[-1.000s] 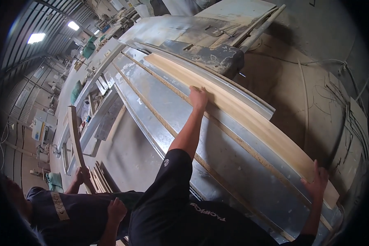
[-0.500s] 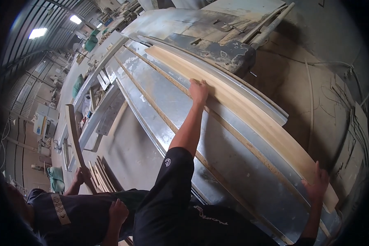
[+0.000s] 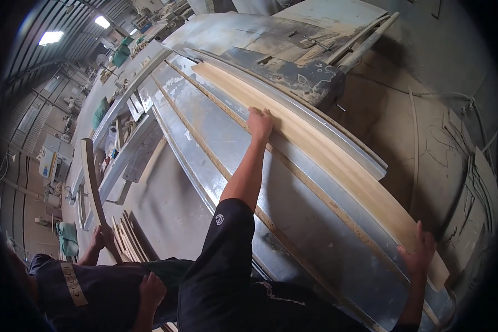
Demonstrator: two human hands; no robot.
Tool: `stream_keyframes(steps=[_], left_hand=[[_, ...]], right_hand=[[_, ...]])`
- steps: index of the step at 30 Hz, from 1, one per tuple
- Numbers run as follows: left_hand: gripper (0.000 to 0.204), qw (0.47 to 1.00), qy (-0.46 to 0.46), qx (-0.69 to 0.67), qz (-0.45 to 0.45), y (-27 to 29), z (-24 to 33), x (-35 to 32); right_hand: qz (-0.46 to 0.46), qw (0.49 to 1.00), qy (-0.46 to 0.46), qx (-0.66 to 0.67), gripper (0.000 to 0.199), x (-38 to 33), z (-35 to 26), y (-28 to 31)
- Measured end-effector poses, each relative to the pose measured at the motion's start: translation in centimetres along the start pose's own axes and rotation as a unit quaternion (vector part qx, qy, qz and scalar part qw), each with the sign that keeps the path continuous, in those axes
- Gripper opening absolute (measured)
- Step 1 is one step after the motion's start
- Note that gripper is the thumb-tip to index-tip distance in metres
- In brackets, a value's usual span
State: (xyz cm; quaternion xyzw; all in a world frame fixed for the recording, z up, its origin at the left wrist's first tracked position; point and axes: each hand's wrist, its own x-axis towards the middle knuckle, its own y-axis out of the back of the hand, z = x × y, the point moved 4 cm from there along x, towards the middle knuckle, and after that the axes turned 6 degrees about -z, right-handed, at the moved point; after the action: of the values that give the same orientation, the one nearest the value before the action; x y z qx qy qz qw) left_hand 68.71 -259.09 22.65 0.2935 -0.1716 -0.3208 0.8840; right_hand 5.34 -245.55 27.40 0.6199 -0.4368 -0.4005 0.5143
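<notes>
A long, pale wooden board (image 3: 337, 157) lies on the metal table (image 3: 310, 205), along a straight metal fence (image 3: 365, 160). My left hand (image 3: 260, 123) is on the board's near edge towards its far half, with fingers curled against the wood. Close to the near right end of the board, my right hand (image 3: 419, 252) spans its width. The right thumb rests at the near edge and the index finger stretches across the top. Both hands hold the board; the undersides of the fingers are hidden.
A person in a dark shirt (image 3: 105, 288) stands at my left, one hand around an upright wooden strip (image 3: 94, 193). Several wood strips (image 3: 130, 240) lean nearby. Beyond the fence are a dusty machine table (image 3: 293, 66) and a round bar (image 3: 371, 41). Cables and thin offcuts (image 3: 470, 188) lie at right.
My view has shifted slightly, so most things sit a little differently in the picture. Both hands keep their places on the board. The other person's strip has shifted a little left.
</notes>
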Motion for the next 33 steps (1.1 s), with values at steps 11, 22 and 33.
stream_keyframes(steps=[11, 22, 33], left_hand=[[0.036, 0.999, -0.009, 0.010, 0.032, 1.0, -1.2, 2.2], [0.038, 1.000, 0.005, -0.010, 0.022, 1.4, -2.0, 4.1], [0.049, 0.997, 0.071, 0.015, -0.021, 0.8, -1.0, 1.6]], right_hand=[[0.030, 0.999, 0.011, 0.003, 0.104, 1.4, -2.5, 0.1], [0.025, 0.999, 0.020, 0.008, 0.102, 2.5, -4.6, 0.2], [0.021, 1.000, 0.000, -0.002, 0.101, 3.2, -5.2, -0.5]])
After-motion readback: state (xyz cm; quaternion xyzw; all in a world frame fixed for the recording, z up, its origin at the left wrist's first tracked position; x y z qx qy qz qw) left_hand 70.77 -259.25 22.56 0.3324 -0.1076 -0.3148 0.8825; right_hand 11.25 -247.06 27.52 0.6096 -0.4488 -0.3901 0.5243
